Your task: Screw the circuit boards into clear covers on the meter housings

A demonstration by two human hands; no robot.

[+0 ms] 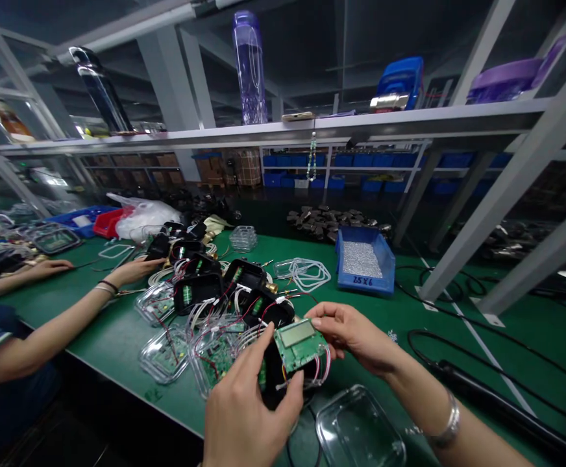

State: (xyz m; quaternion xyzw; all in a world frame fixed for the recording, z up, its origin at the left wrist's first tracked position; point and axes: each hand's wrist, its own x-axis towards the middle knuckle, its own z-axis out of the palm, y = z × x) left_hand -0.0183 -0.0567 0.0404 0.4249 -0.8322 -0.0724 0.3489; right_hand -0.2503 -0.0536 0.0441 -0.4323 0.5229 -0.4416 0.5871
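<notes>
A green circuit board (302,355) with a small grey display (296,333) is held tilted between my two hands. My left hand (251,399) is closed on its left and lower edges with thumb and fingers. At the upper right corner, my right hand (348,331) pinches the board. Coloured wires (326,364) loop from its right side toward a black housing (270,363), which lies partly hidden under the board and my left hand. A clear plastic cover (361,428) rests on the green table below my right hand.
Several black housings (198,292) with wires and clear covers crowd the left. A blue bin (365,259) of small metal parts stands behind. A black electric screwdriver-like tool (497,402) and cables lie right. A co-worker's hand (134,271) reaches in from the left. A shelf (273,131) crosses above.
</notes>
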